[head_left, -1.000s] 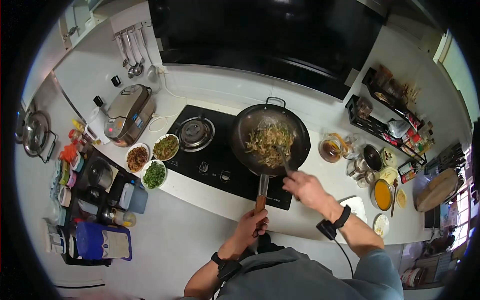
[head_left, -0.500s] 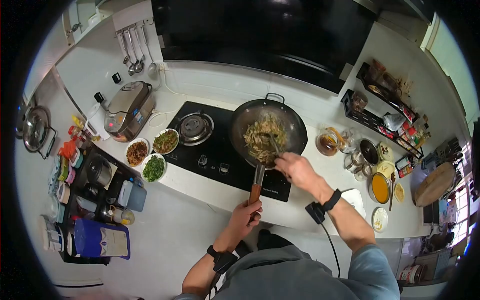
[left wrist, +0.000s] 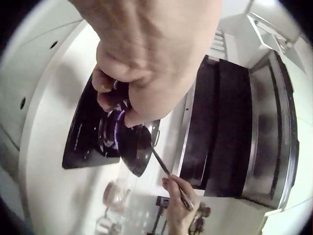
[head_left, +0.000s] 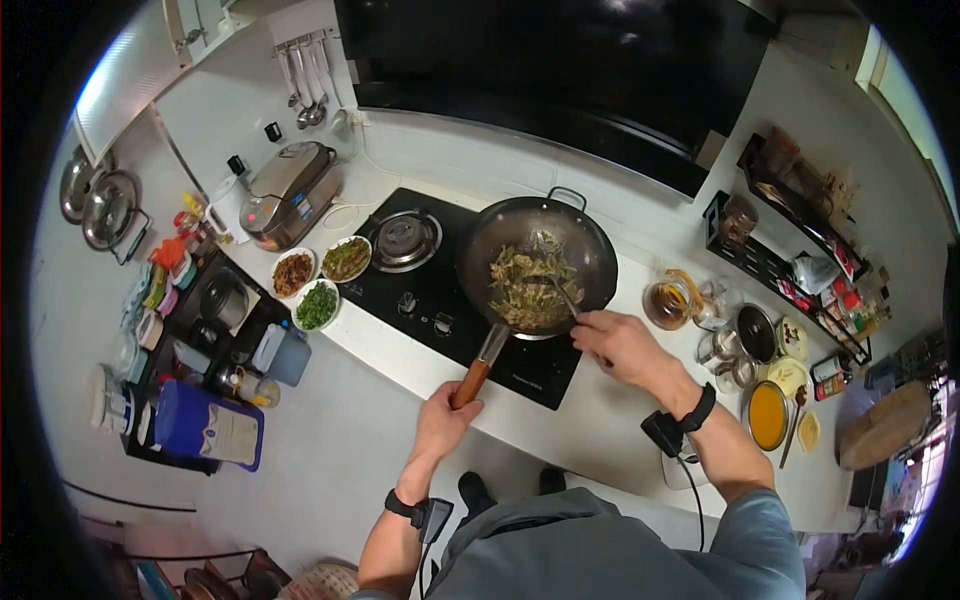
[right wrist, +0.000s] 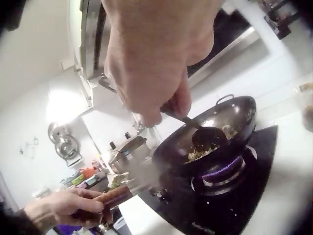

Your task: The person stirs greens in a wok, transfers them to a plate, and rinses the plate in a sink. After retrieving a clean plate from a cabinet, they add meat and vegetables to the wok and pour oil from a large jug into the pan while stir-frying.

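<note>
My left hand grips the wooden handle of a dark wok, its far rim carrying a loop. Sliced, mixed food lies in the wok. My right hand holds a metal ladle or spatula whose end is in the food. In the right wrist view the round dark ladle bowl sits inside the wok, and a bluish flame burns beneath. The left wrist view shows the right hand on the ladle's shaft.
Three small plates of chopped food stand left of the stove, near a rice cooker. On the right are a glass jug, a bowl of orange liquid and several jars. A black rack hangs on the right wall.
The wok's handle and my left hand have swung left and the wok has turned slightly. The ladle has shifted in the food with my right hand. The head view has shifted too.
</note>
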`<state>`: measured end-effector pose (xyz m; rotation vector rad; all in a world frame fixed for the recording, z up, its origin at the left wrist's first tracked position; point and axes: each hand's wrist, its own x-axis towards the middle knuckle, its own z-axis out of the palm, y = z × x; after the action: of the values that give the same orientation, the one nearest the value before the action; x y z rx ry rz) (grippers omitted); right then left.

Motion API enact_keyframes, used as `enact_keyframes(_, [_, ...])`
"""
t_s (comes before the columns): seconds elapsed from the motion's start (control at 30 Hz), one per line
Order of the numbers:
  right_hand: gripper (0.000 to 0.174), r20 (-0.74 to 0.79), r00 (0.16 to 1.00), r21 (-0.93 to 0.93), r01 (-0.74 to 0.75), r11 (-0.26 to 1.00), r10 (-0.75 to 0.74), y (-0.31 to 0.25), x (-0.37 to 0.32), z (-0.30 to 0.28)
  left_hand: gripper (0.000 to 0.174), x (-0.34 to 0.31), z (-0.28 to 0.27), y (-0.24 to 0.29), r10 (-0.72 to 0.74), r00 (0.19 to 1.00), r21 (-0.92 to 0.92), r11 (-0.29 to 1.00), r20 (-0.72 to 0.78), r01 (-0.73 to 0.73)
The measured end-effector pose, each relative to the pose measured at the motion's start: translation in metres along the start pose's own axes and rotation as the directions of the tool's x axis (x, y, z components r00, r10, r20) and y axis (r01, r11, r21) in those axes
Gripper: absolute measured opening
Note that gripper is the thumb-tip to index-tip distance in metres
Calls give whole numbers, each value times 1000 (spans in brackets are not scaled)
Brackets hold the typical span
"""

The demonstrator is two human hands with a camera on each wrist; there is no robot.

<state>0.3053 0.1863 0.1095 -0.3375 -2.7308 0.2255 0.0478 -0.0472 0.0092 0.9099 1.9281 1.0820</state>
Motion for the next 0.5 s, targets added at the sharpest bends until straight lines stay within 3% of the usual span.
enact_keyframes(0.03, [19, -82, 996, 42, 48, 998, -45, 12, -3, -10, 44, -5, 2, 6, 2, 998, 169, 986, -56, 8])
enact_keyframes(0.07, [19, -168, 982, 78, 100, 992, -85, 23, -3, -20, 44, -9, 6, 13, -3, 998, 174, 985, -70, 15])
enact_keyframes(0.1, [12, -207, 972, 181, -72, 981, 109, 31, -2, -28, 45, -14, 9, 18, 53, 991, 278, 960, -119, -18])
enact_keyframes(0.13, [12, -209, 973, 190, -58, 980, 98, 41, 1, -38, 45, -15, 13, 22, 114, 980, 378, 925, -163, -45])
enact_keyframes(0.2, [14, -362, 880, 225, -236, 945, 306, 60, 8, -54, 47, -19, 20, 24, 106, 975, 400, 916, -197, -18])
enact_keyframes(0.33, [20, -400, 827, 177, -351, 919, 394, 123, 25, -49, 48, -22, 27, 26, 138, 961, 440, 898, -240, -19])
enact_keyframes(0.4, [25, -234, 692, 314, -611, 726, 683, 142, 31, -44, 49, -22, 27, 29, 113, 963, 443, 896, -244, 7])
enact_keyframes(0.43, [24, -9, 551, 591, -671, 449, 835, 147, 30, -40, 49, -22, 28, 30, 94, 965, 412, 911, -245, 16])
enact_keyframes(0.47, [24, -6, 557, 591, -668, 452, 831, 155, 26, -25, 49, -23, 28, 30, 78, 965, 379, 925, -249, 23])
enact_keyframes(0.5, [24, 58, 522, 796, -538, 276, 851, 171, 20, 5, 49, -22, 28, 32, 80, 962, 376, 926, -261, 25])
